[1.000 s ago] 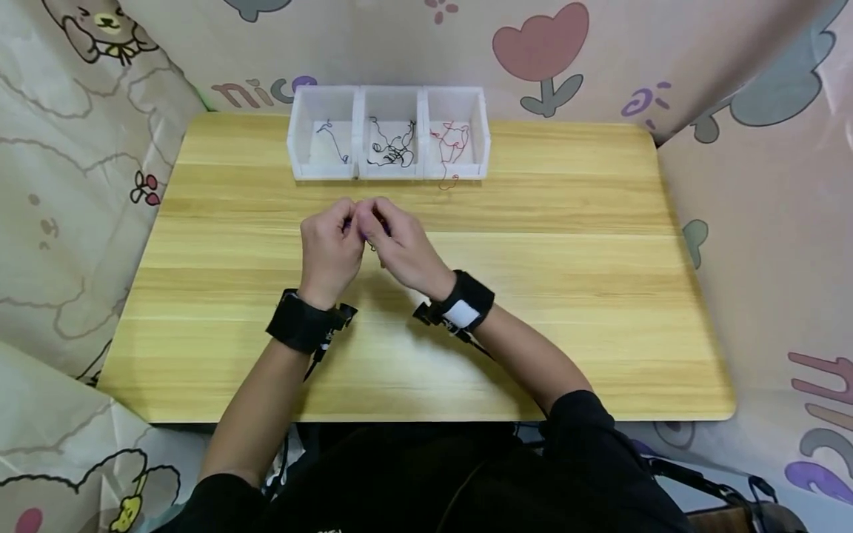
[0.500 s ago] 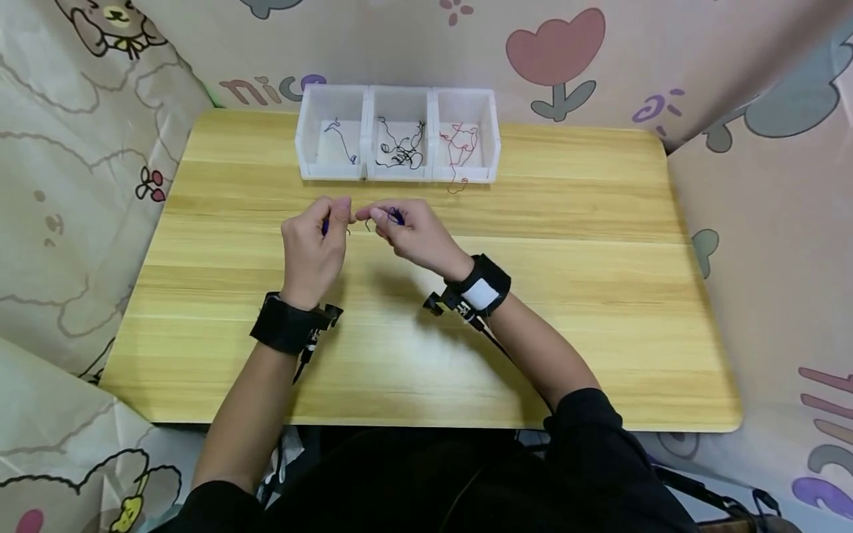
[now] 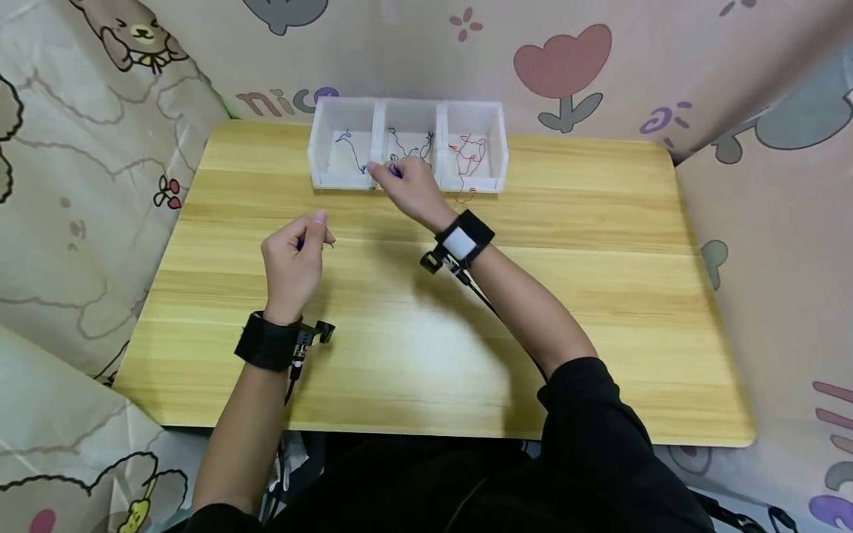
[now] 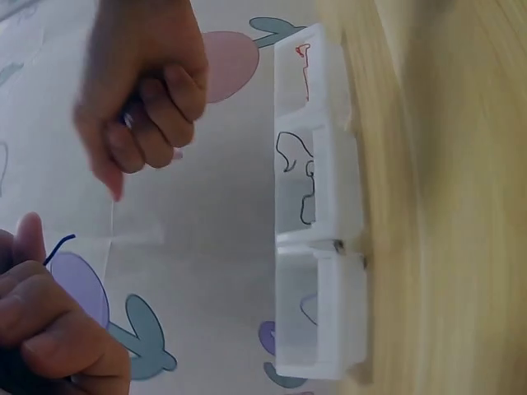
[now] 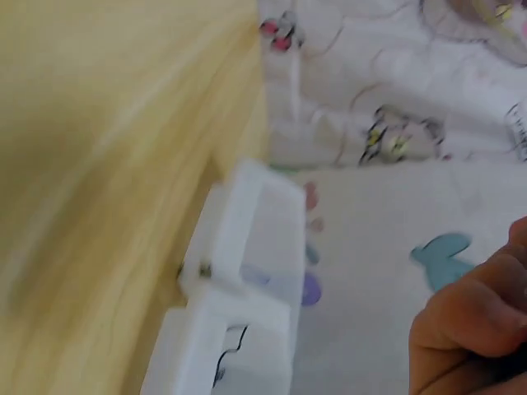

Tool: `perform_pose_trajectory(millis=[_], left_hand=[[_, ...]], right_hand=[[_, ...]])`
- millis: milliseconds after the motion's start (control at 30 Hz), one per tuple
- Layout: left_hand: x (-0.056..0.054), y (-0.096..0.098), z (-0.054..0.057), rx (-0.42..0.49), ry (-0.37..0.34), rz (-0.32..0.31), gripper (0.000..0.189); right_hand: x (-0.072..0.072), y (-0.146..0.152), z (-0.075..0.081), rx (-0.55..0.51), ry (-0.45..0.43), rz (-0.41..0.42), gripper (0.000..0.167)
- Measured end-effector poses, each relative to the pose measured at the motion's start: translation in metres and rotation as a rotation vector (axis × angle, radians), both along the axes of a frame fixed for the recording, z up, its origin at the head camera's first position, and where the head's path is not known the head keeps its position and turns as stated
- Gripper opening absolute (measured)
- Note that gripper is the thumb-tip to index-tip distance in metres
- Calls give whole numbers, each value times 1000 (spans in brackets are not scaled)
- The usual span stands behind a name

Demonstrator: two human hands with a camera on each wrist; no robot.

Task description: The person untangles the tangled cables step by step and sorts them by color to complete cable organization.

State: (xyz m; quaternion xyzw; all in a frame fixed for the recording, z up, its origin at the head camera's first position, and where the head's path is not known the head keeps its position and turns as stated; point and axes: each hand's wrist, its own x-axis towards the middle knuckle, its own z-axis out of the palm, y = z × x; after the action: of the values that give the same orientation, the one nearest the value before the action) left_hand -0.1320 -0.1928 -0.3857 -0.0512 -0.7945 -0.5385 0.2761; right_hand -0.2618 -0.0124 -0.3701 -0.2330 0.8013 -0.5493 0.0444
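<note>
My left hand (image 3: 293, 259) is raised over the table with its fingers curled, pinching a blue wire (image 4: 59, 245) whose end sticks out past the thumb. My right hand (image 3: 416, 189) reaches to the front of a white three-part box (image 3: 343, 181), overlapping its middle compartment in the head view. A dark blue thing (image 3: 395, 171) shows in its curled fingers; most of it is hidden, and I cannot tell its kind. In the box, thin blue wire (image 3: 354, 155) lies at left, tangled black wires (image 3: 426, 146) in the middle and red wires (image 3: 469, 152) at right.
The box stands at the back of the wooden table (image 3: 566, 296), close to a patterned cloth wall (image 3: 426, 52). One red wire hangs over its front edge. Cloth (image 3: 100, 259) also screens the left side. A camera strap (image 3: 465, 240) sits on each wrist.
My hands were together, then parted. The right has moved forward to the box; the left has drawn back toward the lower left. The head view has shifted slightly.
</note>
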Motion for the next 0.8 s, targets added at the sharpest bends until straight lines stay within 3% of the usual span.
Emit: perform_pose_trajectory(millis=[100, 267, 400, 500, 667, 800], left_hand=[[5, -6, 1, 35, -25, 16, 38], [8, -14, -9, 56, -48, 38, 40], [7, -16, -14, 60, -38, 18, 42], [7, -16, -13, 51, -16, -6, 42], [6, -17, -11, 45, 7, 0, 38], [6, -13, -7, 60, 7, -24, 34]], right_hand=[[-23, -11, 0, 83, -21, -38, 51], [-60, -25, -4, 242, -153, -40, 46], [-83, -34, -6, 266, -232, -20, 46], [-94, -40, -6, 278, -250, -32, 43], [-103, -52, 0, 325, -241, -63, 22], [-105, -56, 2, 315, -290, -65, 43]])
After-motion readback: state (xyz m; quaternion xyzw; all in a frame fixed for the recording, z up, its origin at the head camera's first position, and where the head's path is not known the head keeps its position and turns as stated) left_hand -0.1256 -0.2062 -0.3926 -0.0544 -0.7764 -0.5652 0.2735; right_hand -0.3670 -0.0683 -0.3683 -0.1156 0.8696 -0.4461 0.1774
